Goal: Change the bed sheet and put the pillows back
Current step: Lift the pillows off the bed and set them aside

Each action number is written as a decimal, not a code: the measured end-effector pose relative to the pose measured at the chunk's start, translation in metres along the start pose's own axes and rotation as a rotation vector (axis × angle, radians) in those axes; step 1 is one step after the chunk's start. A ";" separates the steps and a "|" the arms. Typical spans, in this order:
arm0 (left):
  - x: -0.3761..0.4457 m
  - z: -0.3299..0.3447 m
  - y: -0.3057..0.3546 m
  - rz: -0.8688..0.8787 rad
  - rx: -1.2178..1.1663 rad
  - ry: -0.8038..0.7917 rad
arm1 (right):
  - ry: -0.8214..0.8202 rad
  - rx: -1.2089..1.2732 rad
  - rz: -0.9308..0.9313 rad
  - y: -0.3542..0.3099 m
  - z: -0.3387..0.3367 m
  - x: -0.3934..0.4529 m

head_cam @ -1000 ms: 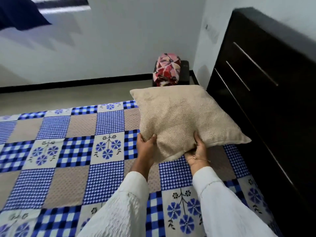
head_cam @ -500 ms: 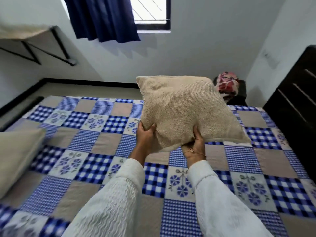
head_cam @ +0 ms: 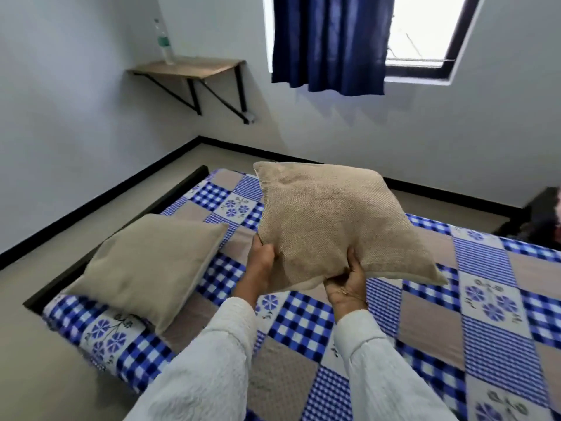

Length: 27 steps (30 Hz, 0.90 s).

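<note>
Held pillow (head_cam: 334, 223) gripped by left hand (head_cam: 261, 262) and right hand (head_cam: 346, 284), seemingly clear above bed sheet (head_cam: 455, 314).

The fingers of the left hand (head_cam: 261, 262) and right hand (head_cam: 346, 282) vanish beneath the tan woven cushion held in the air (head_cam: 331, 226), which also covers part of the blue checked floral bed sheet (head_cam: 431, 323). A dark bundle at the right edge (head_cam: 546, 220) is cut off and blurred. The label on the clear plastic bottle on the wall shelf (head_cam: 164, 42) is too small to read
</note>
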<state>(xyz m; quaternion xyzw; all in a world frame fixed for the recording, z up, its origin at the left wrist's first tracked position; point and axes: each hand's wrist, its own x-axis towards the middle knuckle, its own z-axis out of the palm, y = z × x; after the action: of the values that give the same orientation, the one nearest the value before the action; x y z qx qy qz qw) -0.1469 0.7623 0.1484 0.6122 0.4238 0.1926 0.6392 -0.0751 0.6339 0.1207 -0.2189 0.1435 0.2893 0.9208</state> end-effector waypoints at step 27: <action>0.532 -0.301 -0.014 0.055 0.350 0.071 | 0.185 0.130 0.060 0.454 0.160 0.360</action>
<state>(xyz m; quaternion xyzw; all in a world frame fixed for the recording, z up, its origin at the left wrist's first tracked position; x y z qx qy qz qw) -0.0837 1.3531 0.0050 0.7183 0.4563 0.1546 0.5019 -0.0390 1.2157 -0.0270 -0.1802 0.2529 0.2856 0.9066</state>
